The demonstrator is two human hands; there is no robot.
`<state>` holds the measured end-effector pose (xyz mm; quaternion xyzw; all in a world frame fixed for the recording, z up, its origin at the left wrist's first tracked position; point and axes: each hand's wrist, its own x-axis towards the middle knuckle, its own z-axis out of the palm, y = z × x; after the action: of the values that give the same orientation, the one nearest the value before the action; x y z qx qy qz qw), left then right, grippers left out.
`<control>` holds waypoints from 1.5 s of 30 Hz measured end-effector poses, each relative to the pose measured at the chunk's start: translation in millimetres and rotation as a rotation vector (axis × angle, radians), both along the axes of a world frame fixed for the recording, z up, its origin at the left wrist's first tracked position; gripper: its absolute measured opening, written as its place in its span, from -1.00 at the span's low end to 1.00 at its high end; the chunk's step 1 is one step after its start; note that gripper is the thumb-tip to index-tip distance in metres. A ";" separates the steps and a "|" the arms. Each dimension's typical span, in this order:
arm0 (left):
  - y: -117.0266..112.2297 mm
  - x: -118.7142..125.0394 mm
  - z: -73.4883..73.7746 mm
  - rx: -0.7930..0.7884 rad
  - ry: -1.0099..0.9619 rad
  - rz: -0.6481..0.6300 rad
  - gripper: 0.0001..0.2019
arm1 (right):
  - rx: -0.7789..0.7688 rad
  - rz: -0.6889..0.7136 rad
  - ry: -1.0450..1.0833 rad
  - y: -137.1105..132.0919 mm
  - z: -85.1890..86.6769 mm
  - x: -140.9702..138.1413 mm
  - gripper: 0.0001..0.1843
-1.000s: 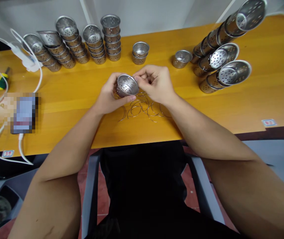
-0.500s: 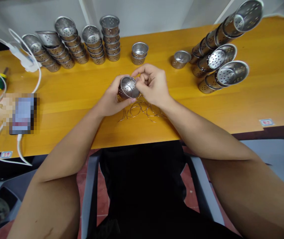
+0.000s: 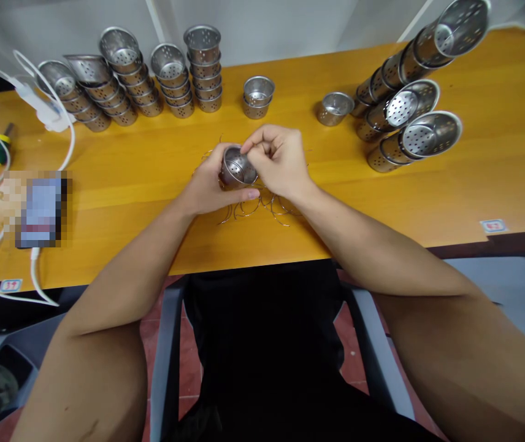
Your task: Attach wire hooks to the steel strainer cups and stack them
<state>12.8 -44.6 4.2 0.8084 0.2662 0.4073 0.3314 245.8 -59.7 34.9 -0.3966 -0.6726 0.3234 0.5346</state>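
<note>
Gripping one perforated steel cup (image 3: 237,167) in our left hand (image 3: 207,184) while our right hand (image 3: 277,161) is pinching at its rim above the loose wire rings (image 3: 262,205), we're facing stacked cups (image 3: 405,92) both sides.

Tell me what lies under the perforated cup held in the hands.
Thin wire rings lie loose on the wooden table beneath the perforated cup. The left hand and right hand cover part of the pile, so its count stays unclear.
</note>
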 end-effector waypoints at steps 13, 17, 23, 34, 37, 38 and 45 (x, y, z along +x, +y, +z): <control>8.6 -2.9 -2.4 -0.127 -0.117 -0.016 -0.09 | -0.108 0.364 0.063 -3.9 20.3 19.4 -0.47; 10.6 -3.4 -3.7 -0.208 -0.119 -0.016 -0.07 | -0.151 0.498 0.074 -3.1 24.9 26.8 -0.28; 13.8 -3.8 -8.5 -0.196 -0.117 -0.048 0.05 | -0.147 0.447 0.099 -2.2 19.4 22.3 -0.19; 22.9 -9.3 -15.8 -0.140 -0.038 -0.027 -0.01 | -0.178 0.299 0.026 -3.5 20.5 12.0 -0.20; 19.2 -7.8 -11.9 -0.131 -0.033 -0.012 -0.01 | -0.171 0.279 0.016 -3.8 19.3 11.8 -0.21; 17.9 -7.5 -10.4 -0.124 -0.029 -0.004 0.00 | -0.169 0.277 0.012 -3.8 18.5 11.9 -0.21; 18.8 -9.2 -9.3 -0.112 -0.007 0.020 0.06 | -0.145 0.306 0.015 -1.2 10.0 13.5 -0.20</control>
<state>3.6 -25.8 -5.1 0.7844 0.2956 0.3976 0.3730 259.3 -60.9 45.0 -0.3246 -0.6961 0.4516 0.4540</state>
